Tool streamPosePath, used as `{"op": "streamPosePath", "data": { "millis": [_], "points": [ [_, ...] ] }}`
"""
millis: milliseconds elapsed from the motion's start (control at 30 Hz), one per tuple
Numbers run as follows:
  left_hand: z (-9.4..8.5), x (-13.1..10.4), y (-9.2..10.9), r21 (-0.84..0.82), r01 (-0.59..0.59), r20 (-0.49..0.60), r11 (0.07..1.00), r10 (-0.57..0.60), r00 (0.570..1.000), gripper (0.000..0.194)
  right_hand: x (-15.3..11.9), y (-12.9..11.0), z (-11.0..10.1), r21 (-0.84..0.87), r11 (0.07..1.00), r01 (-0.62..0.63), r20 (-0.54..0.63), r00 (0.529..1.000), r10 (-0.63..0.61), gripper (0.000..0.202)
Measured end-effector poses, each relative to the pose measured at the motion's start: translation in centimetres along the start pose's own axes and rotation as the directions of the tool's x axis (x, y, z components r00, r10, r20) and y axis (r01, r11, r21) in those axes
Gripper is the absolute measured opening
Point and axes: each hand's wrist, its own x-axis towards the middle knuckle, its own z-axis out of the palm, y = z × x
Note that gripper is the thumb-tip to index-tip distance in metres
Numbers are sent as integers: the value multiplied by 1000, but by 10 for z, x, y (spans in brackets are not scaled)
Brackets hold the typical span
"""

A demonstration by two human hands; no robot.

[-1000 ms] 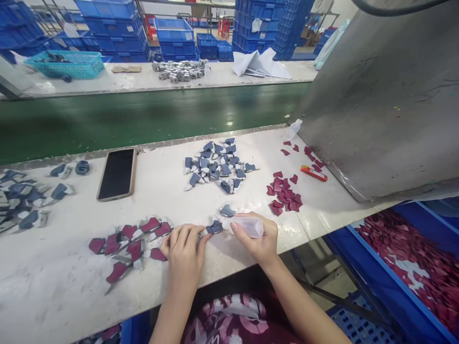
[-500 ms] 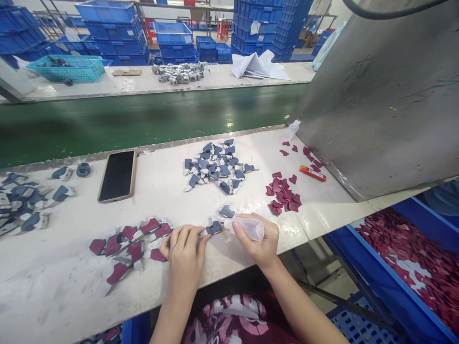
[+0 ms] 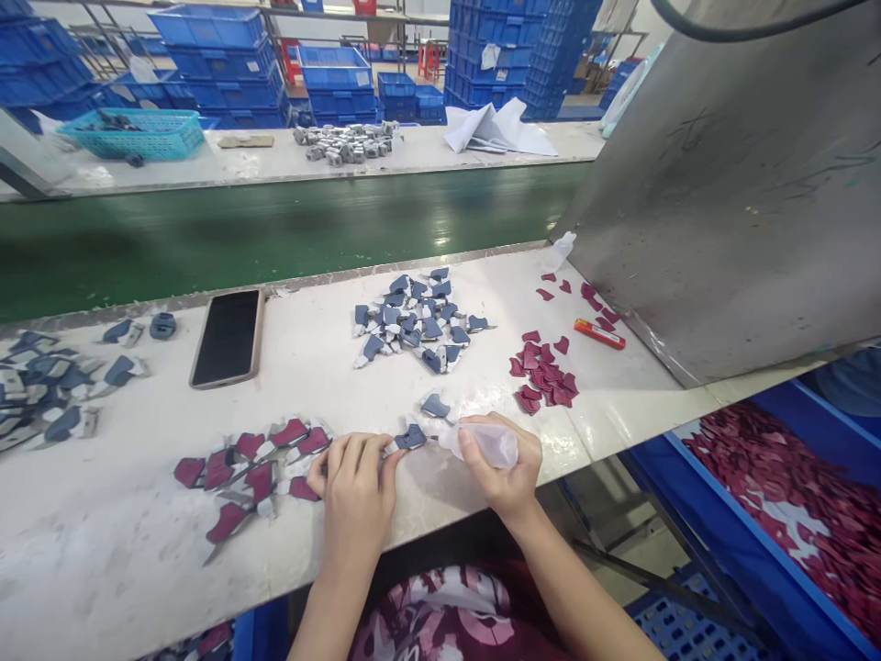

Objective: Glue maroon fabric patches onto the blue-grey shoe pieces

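The fingers of my left hand (image 3: 356, 500) pinch the pale end of a blue-faced piece (image 3: 413, 437) just above the surface (image 3: 130, 542), near its front edge; whether the piece also rests on it I cannot tell. My right hand (image 3: 507, 473) has its thumb and fingers closed around a translucent squeeze bottle (image 3: 490, 444), lying aslant with its thin nozzle toward the piece's right end; I cannot tell whether the tip touches. Just beyond them lies a single blue piece (image 3: 435, 405), and farther toward the back edge spreads a cluster of blue-and-white pieces (image 3: 413, 317). Close by my left hand, on its left, sit maroon-faced pieces (image 3: 259, 479), while a heap of grey-blue parts (image 3: 59, 376) lies along the left side. A phone (image 3: 227, 338) rests between that heap and the cluster, near the back edge. To my right I have a small pile of flat maroon pieces (image 3: 549, 378), a red-and-orange stick (image 3: 598, 333) beside it, and another translucent bottle (image 3: 562, 249) at the back edge, near the foot of a metal panel (image 3: 750, 193).
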Motion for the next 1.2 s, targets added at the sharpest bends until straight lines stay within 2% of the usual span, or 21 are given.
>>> {"op": "streamPosePath", "data": {
  "millis": [267, 533, 733, 1200],
  "points": [
    [3, -1, -6, -17, -25, 6, 1000, 25, 1000, 6, -2, -1, 0, 123, 981, -147, -82, 984, 158, 9],
    [1, -3, -7, -25, -29, 45, 999, 30, 999, 12, 3, -7, 15, 21, 991, -133, 13, 991, 133, 12],
    [2, -3, -8, -21, -39, 51, 999, 40, 998, 13, 5, -7, 17, -27, 992, -122, 46, 991, 124, 10],
    [1, 0, -4, -27, -41, 13, 999, 41, 999, 10, 6, -9, 16, 13, 995, -100, 126, 987, 98, 7]
  ]
}}
